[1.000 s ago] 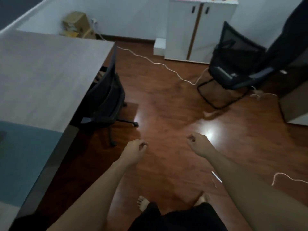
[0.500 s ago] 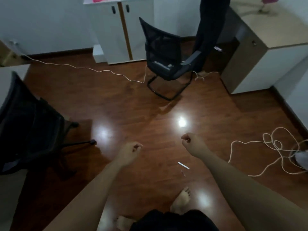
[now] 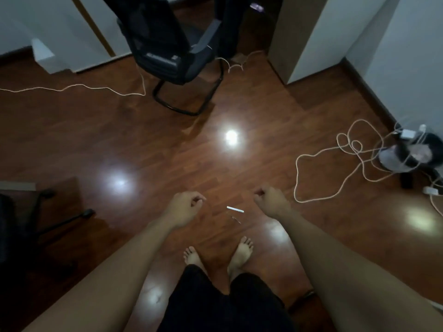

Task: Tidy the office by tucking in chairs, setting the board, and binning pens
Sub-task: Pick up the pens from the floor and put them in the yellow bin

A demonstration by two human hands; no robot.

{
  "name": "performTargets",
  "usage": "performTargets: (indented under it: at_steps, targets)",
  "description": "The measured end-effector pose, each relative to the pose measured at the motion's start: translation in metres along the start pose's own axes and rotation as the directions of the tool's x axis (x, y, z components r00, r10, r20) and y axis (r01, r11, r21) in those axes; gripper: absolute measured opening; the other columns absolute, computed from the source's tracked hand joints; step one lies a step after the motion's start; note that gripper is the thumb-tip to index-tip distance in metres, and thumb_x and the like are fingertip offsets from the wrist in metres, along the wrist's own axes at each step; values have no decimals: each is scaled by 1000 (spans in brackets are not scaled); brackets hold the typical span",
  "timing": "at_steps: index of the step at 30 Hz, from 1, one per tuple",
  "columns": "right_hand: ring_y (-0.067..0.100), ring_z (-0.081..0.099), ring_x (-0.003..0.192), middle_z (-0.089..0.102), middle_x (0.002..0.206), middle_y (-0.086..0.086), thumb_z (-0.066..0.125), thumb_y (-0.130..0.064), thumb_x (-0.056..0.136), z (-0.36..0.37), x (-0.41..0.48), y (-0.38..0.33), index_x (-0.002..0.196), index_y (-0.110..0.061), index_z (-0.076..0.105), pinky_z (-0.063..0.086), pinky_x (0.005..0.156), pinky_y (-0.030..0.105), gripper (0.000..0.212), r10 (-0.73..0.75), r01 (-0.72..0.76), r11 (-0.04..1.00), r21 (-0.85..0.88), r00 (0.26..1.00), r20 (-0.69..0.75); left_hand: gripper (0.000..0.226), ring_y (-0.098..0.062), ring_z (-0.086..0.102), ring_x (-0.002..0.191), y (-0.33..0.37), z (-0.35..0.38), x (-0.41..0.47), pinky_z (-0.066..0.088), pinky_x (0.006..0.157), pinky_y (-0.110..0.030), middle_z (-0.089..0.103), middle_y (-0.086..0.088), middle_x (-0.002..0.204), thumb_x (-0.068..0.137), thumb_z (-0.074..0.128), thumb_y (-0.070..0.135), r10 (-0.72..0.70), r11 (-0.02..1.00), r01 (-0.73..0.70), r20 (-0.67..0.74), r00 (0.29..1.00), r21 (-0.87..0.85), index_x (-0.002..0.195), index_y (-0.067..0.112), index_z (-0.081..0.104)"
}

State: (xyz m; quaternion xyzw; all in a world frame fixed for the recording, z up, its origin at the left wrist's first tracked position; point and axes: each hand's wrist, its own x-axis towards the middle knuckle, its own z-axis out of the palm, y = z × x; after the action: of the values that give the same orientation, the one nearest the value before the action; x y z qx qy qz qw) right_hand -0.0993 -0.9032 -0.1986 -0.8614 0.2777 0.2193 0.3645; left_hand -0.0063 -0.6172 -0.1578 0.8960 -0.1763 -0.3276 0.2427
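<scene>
A white pen lies on the wooden floor just ahead of my bare feet, with a small thin dark item beside it. My left hand hovers to the pen's left, fingers loosely curled, holding nothing. My right hand hovers to its right, curled into a loose fist, also holding nothing. A black sled-base chair stands out in the open floor at the back. The wheeled base of a second black chair shows at the left edge.
A white cable runs across the floor to the sled chair. A tangle of white cord lies at the right by a dark device and chargers. White cabinets and walls line the back and right.
The view has swung right and down: the desk left the frame, the pen came between my hands, and the cord tangle appeared at the right. Both hands stayed curled in front of me.
</scene>
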Motion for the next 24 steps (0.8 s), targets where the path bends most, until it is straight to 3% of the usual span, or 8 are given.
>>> performTargets:
  at_steps: [5,8,13,16,20,24]
  targets:
    - [30,68,117,78,118,6,61,-23,95,44,68,40,118,-20,76,50,97,34,27,54,-53,996,66,999,-7,24,-18,72,106,-35,57,78,51,88,-24,79,-1,118,105,60,22,19,999,-24,120,993,41,117,19,80]
    - [31,66,119,76,121,7,61,-24,96,91,122,79,120,-19,74,48,96,32,28,76,-77,995,56,997,29,26,-19,71,111,-69,113,134,47,86,-24,77,0,120,107,57,24,16,998,-26,170,985,59,121,18,78]
    - [29,66,118,75,120,8,61,-24,95,183,224,158,119,-18,73,48,91,31,27,123,-128,989,74,990,66,22,-19,75,105,-141,226,241,55,90,-27,81,-1,114,101,62,23,0,998,-12,214,977,56,114,21,80]
    - [33,66,118,75,121,12,62,-22,95,245,288,208,121,-15,72,50,94,34,29,128,-134,988,71,988,82,22,-20,75,105,-187,299,303,46,82,-22,80,-2,114,100,63,20,21,997,-36,222,975,63,114,20,80]
    - [33,67,117,74,123,14,65,-19,92,328,360,271,122,-12,73,53,99,39,32,138,-146,988,55,983,121,22,-25,74,106,-249,398,375,53,89,-33,80,-6,113,99,63,19,53,996,-73,278,959,61,113,20,80]
    - [30,65,120,70,130,9,69,-27,89,409,419,336,127,-20,69,54,102,43,39,174,-176,984,-3,968,180,22,-27,71,110,-301,490,426,52,95,-36,77,-7,117,99,66,23,46,994,-77,343,938,76,118,18,77]
